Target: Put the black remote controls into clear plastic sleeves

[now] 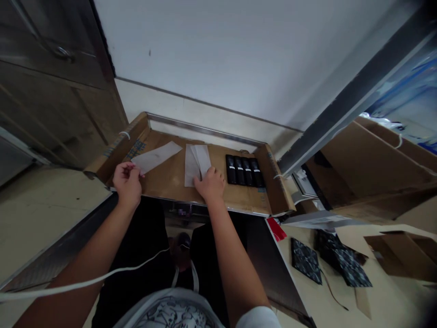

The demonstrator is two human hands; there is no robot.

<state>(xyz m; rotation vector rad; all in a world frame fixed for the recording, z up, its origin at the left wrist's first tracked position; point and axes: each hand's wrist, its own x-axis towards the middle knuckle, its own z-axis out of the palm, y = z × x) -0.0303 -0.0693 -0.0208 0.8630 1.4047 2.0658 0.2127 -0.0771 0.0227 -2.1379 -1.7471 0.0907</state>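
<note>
White strip (157, 157) and stack (190, 172) on a worktop (164, 183).
Left of the stack, the left hand (128, 181)'s grip pinches the strip; the right hand (211, 184) touches the stack, whether pinching cannot be told. Black packs (244, 171) lie right of the stack.

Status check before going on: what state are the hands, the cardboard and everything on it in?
Left hand: pinching the loose white sheet.
Loose white sheet: slanted, near end held.
Right hand: on overlapping white sheets; grip unclear.
Overlapping white sheets: fanned.
Black items: four, side by side.
Cardboard: side edges raised.
</note>
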